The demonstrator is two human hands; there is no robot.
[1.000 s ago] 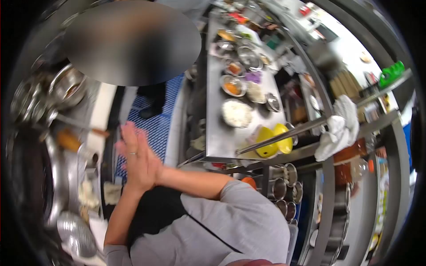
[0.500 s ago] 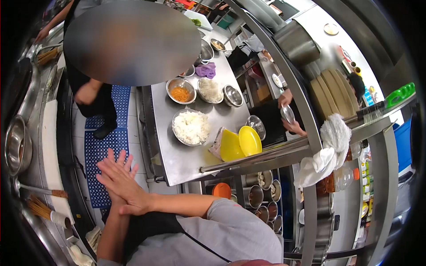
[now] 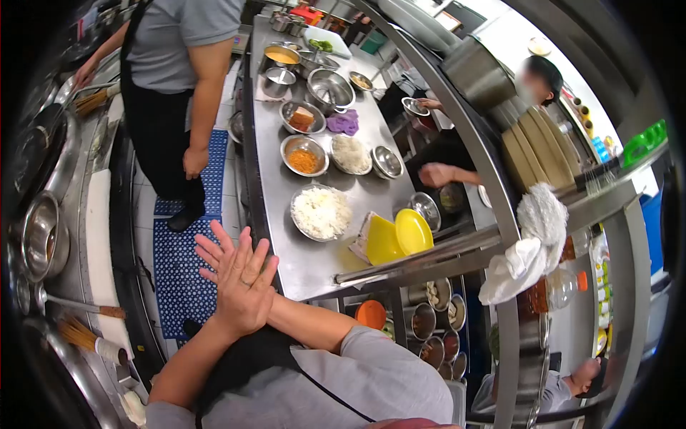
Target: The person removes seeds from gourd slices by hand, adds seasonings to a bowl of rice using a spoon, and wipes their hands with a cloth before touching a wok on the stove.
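My left hand point(image 3: 243, 289) lies across my right hand point(image 3: 223, 237), palms pressed together and crossed. A ring shows on one finger of the left hand. Fingers of both hands are stretched out and spread, with nothing held. Most of the right hand is hidden beneath the left; its fingertips stick out at the upper left. Both hands hover in front of my black apron, just off the near corner of the steel table point(image 3: 304, 275). Closest to them on that table is a bowl of white rice point(image 3: 321, 212), with a yellow container point(image 3: 382, 239) to its right.
Farther up the table stand bowls of orange shreds point(image 3: 303, 159) and pale noodles point(image 3: 351, 154), beside a purple cloth point(image 3: 343, 122). A co-worker point(image 3: 186, 43) stands on the blue mat point(image 3: 187, 279). A steel rail point(image 3: 414, 257) and shelf frame border the right; a cooking counter runs along the left.
My left hand has come on top, where the right hand was before. Both hands now appear farther right. The co-worker has shifted back, and the person behind the shelf has moved their hands.
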